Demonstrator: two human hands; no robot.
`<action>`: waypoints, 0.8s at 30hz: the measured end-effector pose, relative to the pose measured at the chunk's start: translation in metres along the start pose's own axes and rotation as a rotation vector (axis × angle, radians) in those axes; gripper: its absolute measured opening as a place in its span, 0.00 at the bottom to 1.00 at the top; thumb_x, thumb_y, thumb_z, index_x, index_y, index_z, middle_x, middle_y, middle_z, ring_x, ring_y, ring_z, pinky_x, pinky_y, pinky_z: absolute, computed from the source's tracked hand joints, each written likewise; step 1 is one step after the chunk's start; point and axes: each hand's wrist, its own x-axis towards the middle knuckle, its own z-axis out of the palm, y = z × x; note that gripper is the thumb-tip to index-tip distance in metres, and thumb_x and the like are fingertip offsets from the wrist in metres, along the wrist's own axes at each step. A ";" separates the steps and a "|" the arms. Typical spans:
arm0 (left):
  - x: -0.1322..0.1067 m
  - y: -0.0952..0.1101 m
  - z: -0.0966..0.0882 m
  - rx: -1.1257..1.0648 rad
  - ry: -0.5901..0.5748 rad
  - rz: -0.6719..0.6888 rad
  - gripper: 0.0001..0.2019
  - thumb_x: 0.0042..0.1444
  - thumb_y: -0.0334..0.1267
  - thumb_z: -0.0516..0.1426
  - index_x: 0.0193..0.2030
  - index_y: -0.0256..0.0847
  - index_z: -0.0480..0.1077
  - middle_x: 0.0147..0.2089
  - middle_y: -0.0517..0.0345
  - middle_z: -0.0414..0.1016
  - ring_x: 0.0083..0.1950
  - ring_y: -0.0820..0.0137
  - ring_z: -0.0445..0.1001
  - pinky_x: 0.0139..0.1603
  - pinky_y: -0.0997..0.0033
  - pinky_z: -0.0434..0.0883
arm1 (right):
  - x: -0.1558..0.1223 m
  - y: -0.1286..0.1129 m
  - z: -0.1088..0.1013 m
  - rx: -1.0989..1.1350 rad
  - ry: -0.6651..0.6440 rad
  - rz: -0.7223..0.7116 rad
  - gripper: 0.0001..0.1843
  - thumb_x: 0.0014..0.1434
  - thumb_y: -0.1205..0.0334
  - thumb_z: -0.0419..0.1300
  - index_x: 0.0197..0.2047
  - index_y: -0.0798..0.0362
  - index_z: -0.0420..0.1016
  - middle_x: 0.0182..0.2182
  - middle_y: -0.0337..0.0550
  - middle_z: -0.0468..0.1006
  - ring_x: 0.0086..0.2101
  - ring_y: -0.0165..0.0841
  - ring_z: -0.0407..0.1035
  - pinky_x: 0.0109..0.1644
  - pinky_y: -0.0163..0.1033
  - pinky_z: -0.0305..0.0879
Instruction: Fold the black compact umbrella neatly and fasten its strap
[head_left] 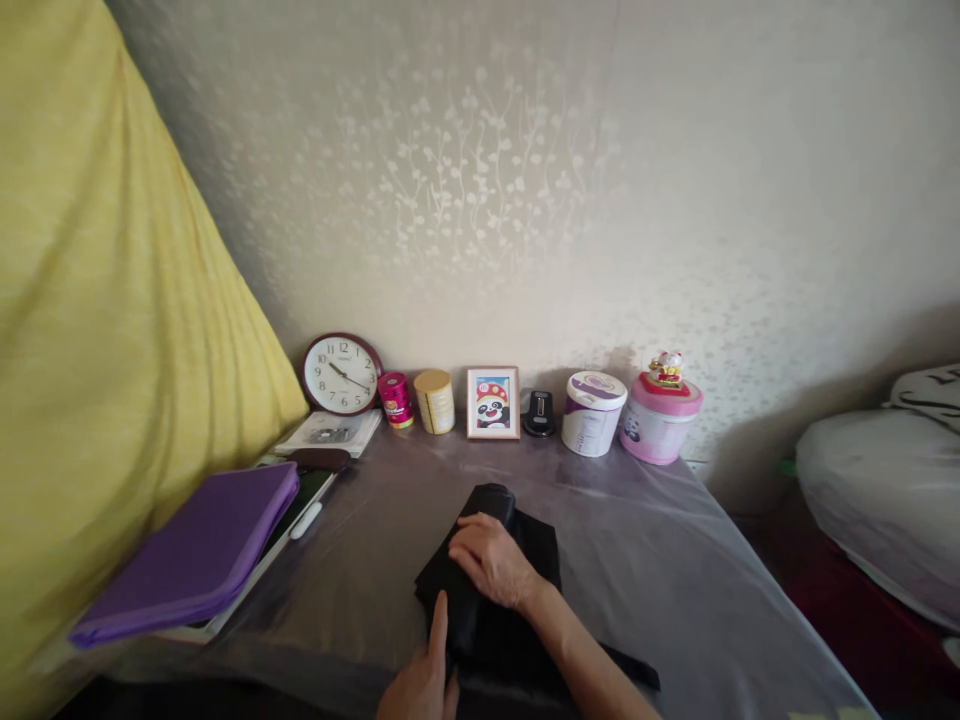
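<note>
A bundle of shiny black cloth point(472, 625) lies at the near middle of the table, its far end rolled or folded into a rounded edge. From its near right side a narrow black strap point(634, 668) sticks out. My right hand point(491, 562) rests on top of the bundle, palm down, fingers laid across it and slightly bent. At the near left edge is my left hand point(420, 675), index finger stretched along the cloth and thumb apart, with black cloth between them. The exact kind of the cloth item cannot be made out.
Along the wall stand a clock point(343, 374), a pink can point(396, 400), a yellow can point(435, 402), a framed panda picture point(493, 403), a small black device point(538, 413), a white tub point(593, 415) and a pink tub point(660, 420). A purple folder point(195, 545) lies left, beside a yellow curtain point(135, 330).
</note>
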 end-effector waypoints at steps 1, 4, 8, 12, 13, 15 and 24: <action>0.000 0.000 0.001 0.002 0.006 0.000 0.35 0.55 0.30 0.45 0.65 0.36 0.26 0.50 0.47 0.70 0.45 0.68 0.72 0.41 0.75 0.63 | -0.004 -0.002 0.002 -0.008 -0.005 0.004 0.11 0.60 0.62 0.49 0.39 0.47 0.73 0.38 0.39 0.77 0.50 0.32 0.62 0.59 0.44 0.48; 0.000 -0.003 0.006 -0.001 0.054 0.014 0.34 0.56 0.31 0.44 0.65 0.35 0.26 0.51 0.46 0.69 0.45 0.68 0.72 0.41 0.75 0.63 | -0.010 0.012 -0.001 -0.100 0.144 0.196 0.13 0.58 0.64 0.50 0.43 0.51 0.72 0.46 0.45 0.73 0.52 0.36 0.60 0.57 0.48 0.50; 0.000 -0.009 0.015 -0.012 0.132 0.050 0.33 0.58 0.34 0.43 0.65 0.37 0.25 0.46 0.49 0.72 0.42 0.68 0.73 0.39 0.73 0.63 | -0.028 0.041 -0.028 -0.154 0.404 0.525 0.16 0.57 0.63 0.47 0.45 0.56 0.70 0.45 0.51 0.72 0.47 0.38 0.64 0.52 0.45 0.58; 0.000 -0.011 0.019 -0.001 0.169 0.084 0.32 0.59 0.35 0.42 0.65 0.37 0.25 0.44 0.50 0.73 0.39 0.69 0.73 0.36 0.73 0.63 | -0.069 0.043 -0.050 -0.114 0.439 0.801 0.18 0.56 0.57 0.46 0.41 0.57 0.71 0.38 0.51 0.74 0.39 0.37 0.69 0.45 0.41 0.63; 0.000 -0.011 0.019 0.001 0.172 0.089 0.32 0.59 0.35 0.42 0.65 0.37 0.25 0.44 0.49 0.72 0.38 0.69 0.73 0.36 0.73 0.62 | -0.078 0.040 -0.051 -0.088 0.416 0.846 0.18 0.56 0.55 0.47 0.40 0.56 0.71 0.37 0.50 0.75 0.38 0.37 0.70 0.44 0.41 0.63; -0.001 -0.011 0.018 0.007 0.174 0.092 0.33 0.59 0.35 0.43 0.65 0.37 0.25 0.43 0.49 0.73 0.38 0.68 0.73 0.36 0.73 0.62 | -0.093 0.031 -0.050 -0.008 0.366 0.924 0.19 0.55 0.52 0.47 0.39 0.54 0.72 0.34 0.48 0.76 0.36 0.37 0.71 0.41 0.39 0.63; -0.003 -0.013 0.015 -0.019 0.196 0.135 0.32 0.58 0.34 0.43 0.65 0.35 0.27 0.45 0.46 0.72 0.38 0.68 0.73 0.34 0.73 0.61 | -0.097 -0.004 -0.027 0.080 0.417 0.994 0.23 0.51 0.46 0.50 0.39 0.56 0.73 0.29 0.46 0.77 0.31 0.38 0.71 0.34 0.38 0.64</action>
